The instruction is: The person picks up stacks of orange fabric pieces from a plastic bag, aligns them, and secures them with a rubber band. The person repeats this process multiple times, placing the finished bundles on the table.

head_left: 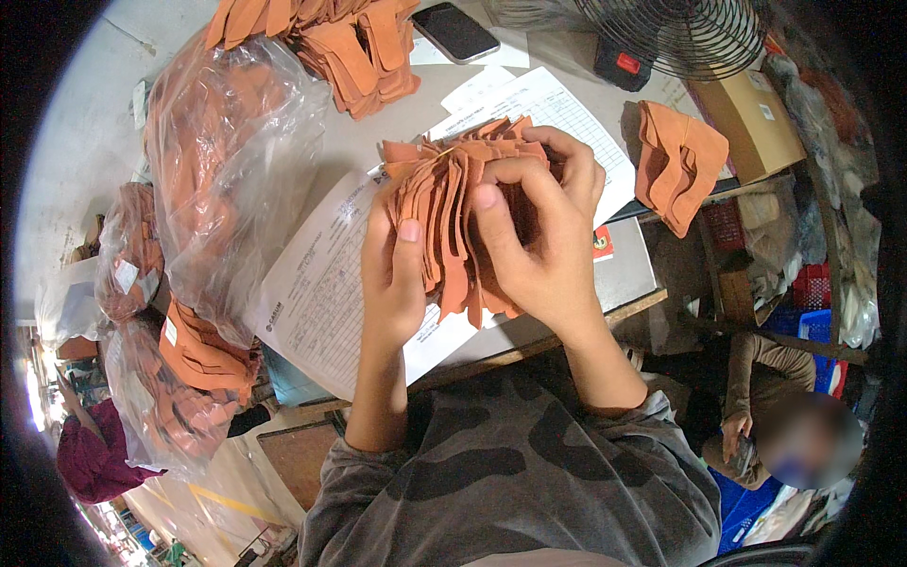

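Observation:
A thick bundle of orange-brown cut pieces, leather-like [444, 213], is held up between my two hands above the table. My left hand [395, 269] grips its left side, thumb lying along the front pieces. On the other side my right hand [543, 227] curls round the bundle, its thumb and index finger against the piece edges. A thin band seems to cross the top of the bundle. Beneath it lie printed paper forms [316, 274] with table grids. The fingers behind the bundle are partly hidden.
Clear plastic bags [231, 170] of similar pieces crowd the left side. More stacks [354, 57] lie at the back beside a black phone [456, 33]. A small stack [678, 165], a cardboard box [751, 123] and a wire fan guard [685, 33] are on the right. Another person [770, 406] sits at lower right.

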A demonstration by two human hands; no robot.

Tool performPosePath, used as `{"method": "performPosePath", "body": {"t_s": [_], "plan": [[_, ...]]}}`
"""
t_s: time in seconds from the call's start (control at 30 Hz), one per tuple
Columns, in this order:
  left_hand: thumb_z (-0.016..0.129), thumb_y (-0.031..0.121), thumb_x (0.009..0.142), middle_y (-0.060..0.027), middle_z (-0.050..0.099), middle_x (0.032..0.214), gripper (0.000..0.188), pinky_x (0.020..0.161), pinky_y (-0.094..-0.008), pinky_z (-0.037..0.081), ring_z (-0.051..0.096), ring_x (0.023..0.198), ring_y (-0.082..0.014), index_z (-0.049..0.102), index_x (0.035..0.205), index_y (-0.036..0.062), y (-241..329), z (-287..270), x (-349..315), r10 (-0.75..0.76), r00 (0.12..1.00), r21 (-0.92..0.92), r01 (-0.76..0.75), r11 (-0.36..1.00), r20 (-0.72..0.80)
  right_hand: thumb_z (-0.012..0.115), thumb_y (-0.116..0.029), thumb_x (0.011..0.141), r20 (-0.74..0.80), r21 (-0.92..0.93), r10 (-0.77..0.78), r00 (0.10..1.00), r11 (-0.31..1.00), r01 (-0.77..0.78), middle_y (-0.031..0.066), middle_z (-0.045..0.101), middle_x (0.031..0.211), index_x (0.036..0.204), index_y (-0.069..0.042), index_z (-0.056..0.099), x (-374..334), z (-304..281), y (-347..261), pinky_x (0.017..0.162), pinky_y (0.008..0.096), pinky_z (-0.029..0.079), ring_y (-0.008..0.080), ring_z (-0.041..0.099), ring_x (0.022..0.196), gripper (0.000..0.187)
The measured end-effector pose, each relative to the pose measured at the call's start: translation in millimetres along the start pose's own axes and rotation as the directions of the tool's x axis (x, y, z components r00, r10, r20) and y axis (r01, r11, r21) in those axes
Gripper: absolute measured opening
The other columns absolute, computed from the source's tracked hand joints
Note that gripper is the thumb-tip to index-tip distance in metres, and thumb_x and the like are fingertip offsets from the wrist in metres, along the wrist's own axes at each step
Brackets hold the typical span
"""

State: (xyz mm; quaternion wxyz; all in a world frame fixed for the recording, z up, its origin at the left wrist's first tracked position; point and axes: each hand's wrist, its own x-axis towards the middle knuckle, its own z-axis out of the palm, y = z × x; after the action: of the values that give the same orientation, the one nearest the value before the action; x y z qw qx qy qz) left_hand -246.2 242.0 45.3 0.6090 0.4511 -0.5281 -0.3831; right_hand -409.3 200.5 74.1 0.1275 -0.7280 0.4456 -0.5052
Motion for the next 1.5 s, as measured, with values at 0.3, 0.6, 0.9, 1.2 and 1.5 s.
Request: {"method": "performPosePath", "body": {"t_s": [0.3,0.6,0.9,1.2,1.5], "plan": [[0.044,0.023,0.113,-0.0171,0.06,0.139,0.045,0.112,-0.0381,0.043,0.057,0.128,-0.0229,0.048,0.147,-0.006,-2,1,0,0.01,1.0,0.02,-0.009,1.0,-0.01,0.085,-0.019,0.083,-0.004,-0.029,0.022,1.0,0.999,-0.022,0.021,0.054,0.13,0.104,-0.006,0.07,0,0,-10,0.11,0.0481,0.035,0.0371,0.046,0.126,0.029],[0.039,0.028,0.115,-0.0163,0.06,0.139,0.048,0.112,-0.0365,0.044,0.058,0.127,-0.0218,0.048,0.147,-0.0055,-2,2,-1,-0.083,0.996,-0.098,0.079,0.992,-0.032,0.074,-0.012,0.085,-0.012,0.068,0.025,1.0,0.997,-0.025,0.0216,0.053,0.133,0.111,-0.01,0.068,-4,5,-1,0.109,0.0532,0.034,0.0423,0.046,0.125,0.026],[0.036,0.031,0.115,-0.0163,0.057,0.144,0.051,0.115,-0.0364,0.041,0.055,0.132,-0.0222,0.046,0.15,-0.0056,-5,-2,-1,-0.134,0.991,-0.175,0.132,0.976,0.002,0.071,-0.01,0.087,0.021,0.008,-0.051,0.998,0.999,0.051,0.021,0.054,0.132,0.107,-0.015,0.071,-6,-2,4,0.111,0.0508,0.033,0.0401,0.046,0.127,0.021],[0.046,0.025,0.111,-0.016,0.056,0.144,0.05,0.116,-0.0376,0.039,0.053,0.133,-0.0228,0.044,0.151,-0.0054,-4,-4,-1,-0.052,0.995,-0.167,0.065,0.984,0.082,0.085,-0.017,0.084,-0.001,0.011,0.003,1.0,1.0,-0.003,0.0192,0.056,0.128,0.101,-0.009,0.071,-5,-3,-10,0.111,0.046,0.032,0.0355,0.045,0.131,0.024],[0.055,0.016,0.105,-0.0146,0.055,0.141,0.05,0.115,-0.0378,0.039,0.052,0.131,-0.022,0.043,0.149,-0.0052,0,-4,-2,-0.021,0.996,-0.07,0.028,0.997,0.089,0.091,-0.022,0.077,-0.044,-0.077,0.036,0.998,0.996,-0.04,0.0197,0.055,0.127,0.097,-0.008,0.067,-2,5,-22,0.109,0.0468,0.034,0.0361,0.046,0.128,0.034]]}}
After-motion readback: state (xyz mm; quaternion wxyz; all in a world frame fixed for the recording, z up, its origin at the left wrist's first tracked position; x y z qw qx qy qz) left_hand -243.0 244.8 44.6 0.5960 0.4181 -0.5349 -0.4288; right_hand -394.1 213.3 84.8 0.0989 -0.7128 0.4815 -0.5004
